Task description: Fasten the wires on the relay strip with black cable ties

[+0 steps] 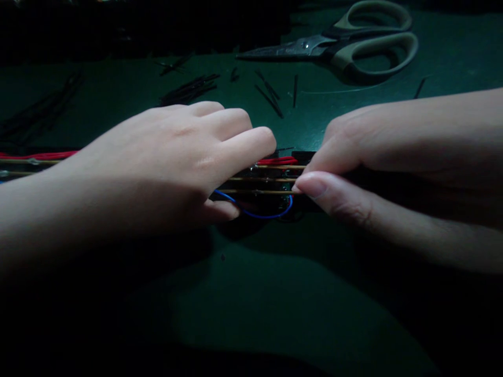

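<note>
My left hand (168, 162) lies curled over a bundle of wires on a dark green mat (275, 303), fingers closed around it. Between the two hands run thin tan wires (263, 179), a red wire (281, 161) and a looped blue wire (271, 213), over a dark part I cannot make out. My right hand (373, 167) comes in from the right and pinches the ends of the tan wires between thumb and fingers. More red wire (35, 155) trails off to the left.
Grey-handled scissors (346, 44) lie closed at the back right. Short black tube or wire offcuts (188, 90) are scattered across the mat behind the hands, with more at the far left (43, 107). The scene is dim.
</note>
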`<control>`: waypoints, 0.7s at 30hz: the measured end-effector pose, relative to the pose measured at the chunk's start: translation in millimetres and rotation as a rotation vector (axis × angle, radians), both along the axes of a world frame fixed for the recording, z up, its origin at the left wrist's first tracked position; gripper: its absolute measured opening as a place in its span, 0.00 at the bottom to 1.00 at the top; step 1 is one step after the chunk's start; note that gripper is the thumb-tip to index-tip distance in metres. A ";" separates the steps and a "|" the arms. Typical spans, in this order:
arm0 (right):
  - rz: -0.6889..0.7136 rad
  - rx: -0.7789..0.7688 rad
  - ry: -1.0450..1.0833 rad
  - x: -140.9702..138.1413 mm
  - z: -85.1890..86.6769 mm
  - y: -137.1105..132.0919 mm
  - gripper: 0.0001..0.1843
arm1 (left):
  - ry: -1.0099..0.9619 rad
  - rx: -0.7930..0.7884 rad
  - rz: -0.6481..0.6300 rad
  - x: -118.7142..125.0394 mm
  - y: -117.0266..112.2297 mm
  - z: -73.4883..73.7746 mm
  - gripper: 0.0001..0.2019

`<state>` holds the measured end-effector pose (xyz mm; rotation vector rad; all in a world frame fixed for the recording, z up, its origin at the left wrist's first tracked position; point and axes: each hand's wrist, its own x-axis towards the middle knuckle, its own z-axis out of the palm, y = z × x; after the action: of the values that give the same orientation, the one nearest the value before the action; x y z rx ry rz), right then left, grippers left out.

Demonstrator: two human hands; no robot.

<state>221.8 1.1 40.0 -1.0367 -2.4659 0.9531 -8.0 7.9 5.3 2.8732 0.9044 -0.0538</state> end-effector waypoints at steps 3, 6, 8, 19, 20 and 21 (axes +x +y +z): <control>0.000 -0.040 -0.003 -0.6 6.2 0.0 0.25 | -0.017 0.012 -0.024 -1.1 1.1 -1.7 0.16; -0.002 -0.090 0.011 1.3 8.1 -0.8 0.23 | 0.008 0.046 -0.006 -2.8 1.1 -4.1 0.28; -0.005 -0.129 0.021 2.9 6.8 -2.1 0.22 | 0.025 0.058 0.024 -3.7 0.2 -5.2 0.32; -0.208 -0.069 0.220 1.3 -19.5 -9.6 0.26 | 0.046 0.100 0.065 -3.6 -3.2 -6.5 0.34; -0.191 -0.119 0.237 1.1 -20.2 -8.7 0.27 | 0.050 0.106 0.072 -3.2 -3.8 -6.5 0.34; -0.190 -0.099 0.258 1.5 -21.0 -7.2 0.29 | 0.055 0.114 0.082 -2.8 -4.4 -6.5 0.34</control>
<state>223.3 -6.1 19.0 -1.0812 -2.0908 1.0807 -10.8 3.5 -1.1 2.9479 1.0671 -0.0755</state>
